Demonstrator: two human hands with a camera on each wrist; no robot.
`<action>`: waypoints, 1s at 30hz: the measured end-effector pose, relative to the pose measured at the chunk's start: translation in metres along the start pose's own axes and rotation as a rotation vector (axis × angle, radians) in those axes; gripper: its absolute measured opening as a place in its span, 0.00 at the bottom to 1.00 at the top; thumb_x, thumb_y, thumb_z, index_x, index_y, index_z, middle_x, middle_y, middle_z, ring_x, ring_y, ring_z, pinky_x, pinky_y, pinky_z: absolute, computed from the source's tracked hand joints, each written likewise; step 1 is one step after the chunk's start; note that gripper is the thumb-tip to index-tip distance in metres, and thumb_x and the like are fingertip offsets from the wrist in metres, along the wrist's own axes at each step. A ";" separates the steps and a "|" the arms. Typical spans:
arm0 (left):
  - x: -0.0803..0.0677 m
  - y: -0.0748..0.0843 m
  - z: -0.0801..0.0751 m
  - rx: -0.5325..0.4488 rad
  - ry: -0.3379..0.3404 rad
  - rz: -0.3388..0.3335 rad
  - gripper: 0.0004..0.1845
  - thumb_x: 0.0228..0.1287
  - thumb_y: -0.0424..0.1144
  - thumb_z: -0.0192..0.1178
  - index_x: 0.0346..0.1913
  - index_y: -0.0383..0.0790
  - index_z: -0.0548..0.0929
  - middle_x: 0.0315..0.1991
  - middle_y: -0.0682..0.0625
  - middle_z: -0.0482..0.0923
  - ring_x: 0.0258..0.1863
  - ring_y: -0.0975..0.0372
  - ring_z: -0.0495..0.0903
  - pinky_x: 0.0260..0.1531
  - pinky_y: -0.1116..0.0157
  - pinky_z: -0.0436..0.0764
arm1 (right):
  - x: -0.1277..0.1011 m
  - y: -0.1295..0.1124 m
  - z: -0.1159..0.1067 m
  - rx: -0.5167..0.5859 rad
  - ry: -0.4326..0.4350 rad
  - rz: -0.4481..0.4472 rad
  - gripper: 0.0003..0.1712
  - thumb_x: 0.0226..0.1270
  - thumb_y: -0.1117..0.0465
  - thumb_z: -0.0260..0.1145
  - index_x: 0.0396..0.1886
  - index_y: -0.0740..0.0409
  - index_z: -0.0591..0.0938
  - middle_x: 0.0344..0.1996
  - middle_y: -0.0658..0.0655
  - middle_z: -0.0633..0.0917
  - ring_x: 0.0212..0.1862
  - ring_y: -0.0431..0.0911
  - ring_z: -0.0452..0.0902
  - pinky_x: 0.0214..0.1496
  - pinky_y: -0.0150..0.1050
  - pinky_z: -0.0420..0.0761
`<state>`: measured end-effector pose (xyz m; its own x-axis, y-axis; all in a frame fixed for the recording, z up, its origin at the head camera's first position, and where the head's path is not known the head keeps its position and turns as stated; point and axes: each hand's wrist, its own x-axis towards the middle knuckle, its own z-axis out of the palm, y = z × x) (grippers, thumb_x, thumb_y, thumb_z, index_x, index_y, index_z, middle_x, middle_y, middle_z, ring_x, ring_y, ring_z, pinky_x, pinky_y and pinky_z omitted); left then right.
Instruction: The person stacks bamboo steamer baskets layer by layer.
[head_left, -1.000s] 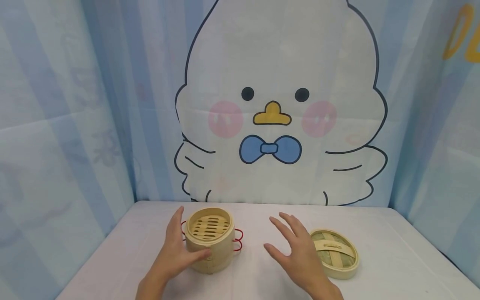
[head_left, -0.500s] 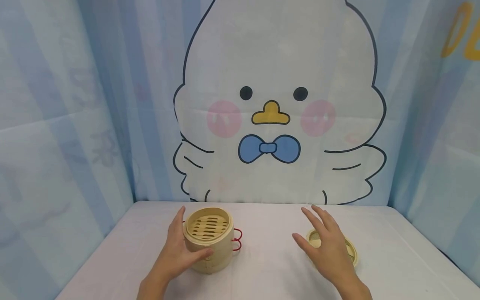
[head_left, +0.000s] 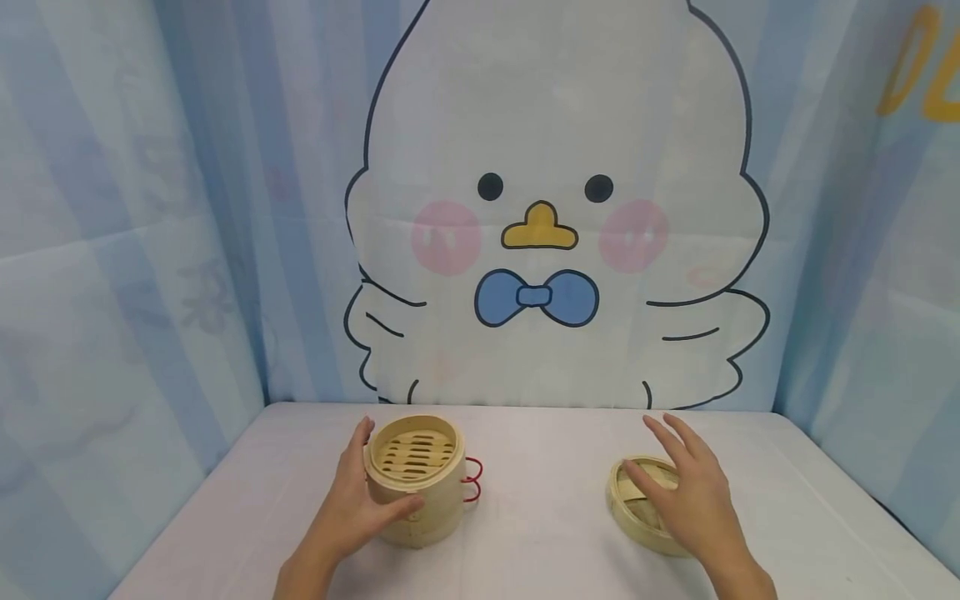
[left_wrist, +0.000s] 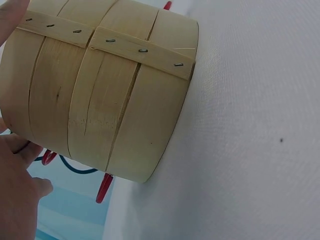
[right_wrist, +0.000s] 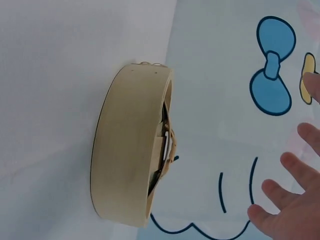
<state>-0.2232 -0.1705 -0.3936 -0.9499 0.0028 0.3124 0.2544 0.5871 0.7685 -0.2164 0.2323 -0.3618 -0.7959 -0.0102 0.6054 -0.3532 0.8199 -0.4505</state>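
A round bamboo steamer basket (head_left: pixel 416 454) with red wire handles (head_left: pixel 472 481) stands on the white table (head_left: pixel 540 525), left of centre. My left hand (head_left: pixel 360 487) grips its side, thumb on the front wall and fingers round the back. The left wrist view shows the basket's wall (left_wrist: pixel 100 90) close up against my left hand (left_wrist: pixel 17 185). To the right lies the bamboo lid (head_left: pixel 633 508), upside down. My right hand (head_left: pixel 686 492) hovers over it with fingers spread. In the right wrist view, the fingers (right_wrist: pixel 295 200) stand apart from the lid (right_wrist: pixel 130 145).
A cloth backdrop with a large cartoon chick (head_left: pixel 547 233) hangs right behind the table. Blue striped curtains (head_left: pixel 112 250) close in both sides. White tabletop stretches between the basket and the lid.
My right hand has moved right, from the middle of the table to above the lid. The left hand and the basket have stayed put.
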 end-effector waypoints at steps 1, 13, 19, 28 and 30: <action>0.000 0.000 0.000 -0.002 -0.003 -0.006 0.71 0.45 0.57 0.81 0.80 0.37 0.42 0.78 0.33 0.47 0.75 0.38 0.50 0.68 0.36 0.54 | 0.000 0.002 0.000 -0.006 -0.013 0.014 0.37 0.62 0.54 0.75 0.68 0.60 0.74 0.68 0.70 0.68 0.67 0.72 0.61 0.59 0.75 0.63; 0.000 0.002 0.000 -0.006 -0.022 -0.055 0.70 0.47 0.58 0.79 0.80 0.36 0.40 0.78 0.33 0.47 0.76 0.38 0.50 0.69 0.37 0.53 | -0.004 0.018 -0.003 -0.059 -0.157 0.134 0.34 0.67 0.54 0.72 0.69 0.61 0.74 0.66 0.70 0.72 0.65 0.71 0.66 0.61 0.71 0.64; 0.000 -0.001 0.001 -0.023 -0.028 -0.053 0.68 0.48 0.57 0.79 0.79 0.34 0.43 0.77 0.32 0.48 0.75 0.39 0.51 0.69 0.37 0.53 | -0.002 0.027 -0.002 -0.105 -0.265 0.203 0.32 0.66 0.55 0.70 0.67 0.64 0.76 0.65 0.72 0.72 0.64 0.73 0.66 0.61 0.72 0.63; -0.001 -0.003 0.000 -0.018 -0.022 -0.043 0.65 0.48 0.56 0.79 0.78 0.34 0.46 0.75 0.32 0.49 0.75 0.40 0.50 0.69 0.37 0.54 | -0.003 0.042 0.003 -0.156 -0.339 0.226 0.28 0.67 0.56 0.70 0.60 0.67 0.79 0.61 0.74 0.75 0.62 0.74 0.68 0.61 0.71 0.66; -0.002 -0.003 0.000 -0.016 -0.024 -0.045 0.65 0.49 0.56 0.79 0.77 0.33 0.46 0.75 0.31 0.49 0.75 0.40 0.49 0.69 0.37 0.54 | -0.004 0.045 0.004 -0.146 -0.347 0.233 0.27 0.67 0.56 0.70 0.60 0.67 0.80 0.61 0.73 0.76 0.63 0.73 0.68 0.62 0.70 0.66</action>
<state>-0.2223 -0.1723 -0.3962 -0.9645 -0.0033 0.2640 0.2144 0.5741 0.7902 -0.2311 0.2670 -0.3874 -0.9729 0.0136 0.2306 -0.0909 0.8953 -0.4361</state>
